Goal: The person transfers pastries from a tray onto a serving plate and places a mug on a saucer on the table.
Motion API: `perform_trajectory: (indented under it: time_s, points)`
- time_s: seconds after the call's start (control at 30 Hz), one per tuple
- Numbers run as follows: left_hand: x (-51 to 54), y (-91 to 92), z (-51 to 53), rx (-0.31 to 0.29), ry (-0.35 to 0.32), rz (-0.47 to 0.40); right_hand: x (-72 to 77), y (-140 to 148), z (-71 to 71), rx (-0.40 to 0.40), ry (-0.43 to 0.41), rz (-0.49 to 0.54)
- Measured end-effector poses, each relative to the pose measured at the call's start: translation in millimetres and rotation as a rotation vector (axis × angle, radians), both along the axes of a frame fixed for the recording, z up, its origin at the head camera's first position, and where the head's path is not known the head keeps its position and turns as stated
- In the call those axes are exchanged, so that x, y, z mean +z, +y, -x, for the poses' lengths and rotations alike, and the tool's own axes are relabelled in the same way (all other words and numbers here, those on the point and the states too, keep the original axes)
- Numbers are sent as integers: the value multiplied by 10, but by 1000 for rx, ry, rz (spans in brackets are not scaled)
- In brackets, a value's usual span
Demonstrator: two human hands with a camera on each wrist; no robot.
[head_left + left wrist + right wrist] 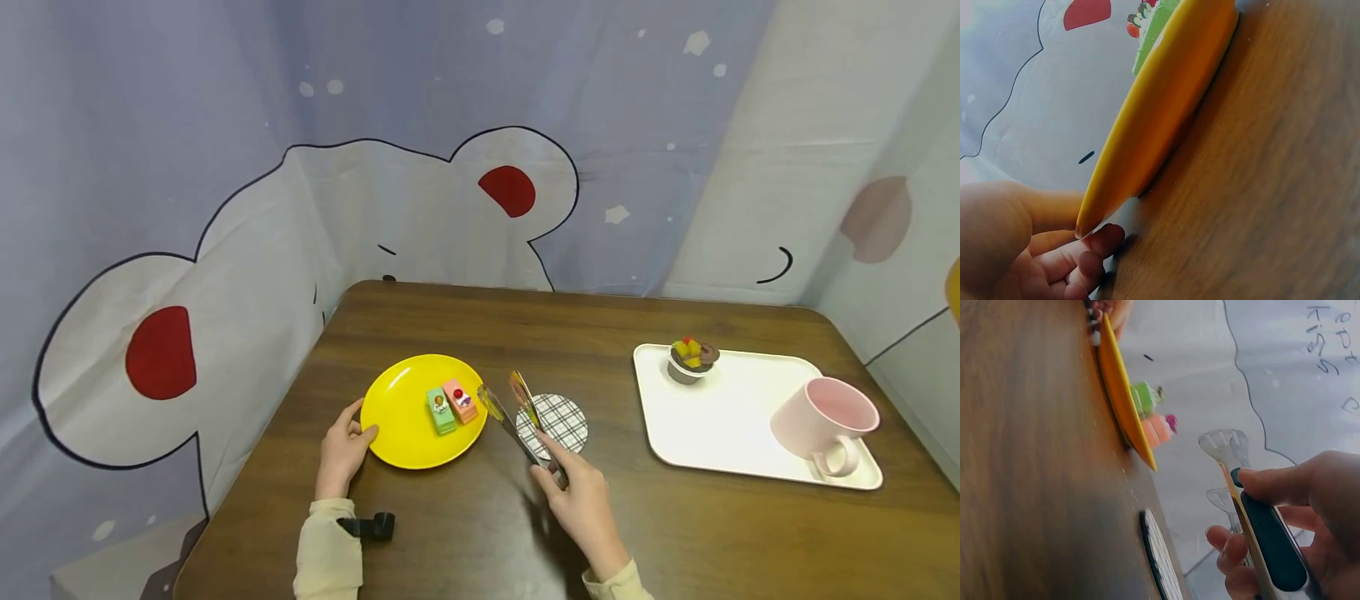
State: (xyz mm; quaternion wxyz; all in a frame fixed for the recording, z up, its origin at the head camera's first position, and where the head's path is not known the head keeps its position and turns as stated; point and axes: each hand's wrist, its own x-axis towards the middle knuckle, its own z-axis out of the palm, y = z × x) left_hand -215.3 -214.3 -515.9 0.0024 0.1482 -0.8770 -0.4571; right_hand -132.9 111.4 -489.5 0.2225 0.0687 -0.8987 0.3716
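My left hand [345, 450] pinches the near-left rim of a yellow plate [405, 442], thumb above and fingers beneath, as the left wrist view shows. On the plate's right half sit a green toy cake slice [441, 412] and a pink toy cake slice [460, 402], side by side. In my right hand [581, 496] is a pair of metal tongs [1254, 519] with dark grip panels, held between thumb and fingers. The tongs' two tips stand apart with nothing between them, just right of the plate and above the table.
A round checked coaster [566, 425] lies under the tongs. To the right, a white tray [720, 433] holds a toy cupcake [686, 367] and a pink mug [817, 421]. The wooden table [465, 533] reaches back to a printed curtain [420, 208].
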Motion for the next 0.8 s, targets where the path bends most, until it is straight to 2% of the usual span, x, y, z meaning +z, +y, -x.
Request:
perform_trajectory:
  time_s: [0.23,0.33,0.63,0.8]
  points:
    - [24,-7,-7,-3,-4,15,0,190,9,-73,-2,19]
    - [25,-8,-6,-6,-9,10,5,282,7,-103,-40,36]
    - [19,1,2,-6,-2,1,50,676,-34,-240,-226,82]
    - [5,1,-3,-5,-2,5,32,901,-63,-349,-267,75]
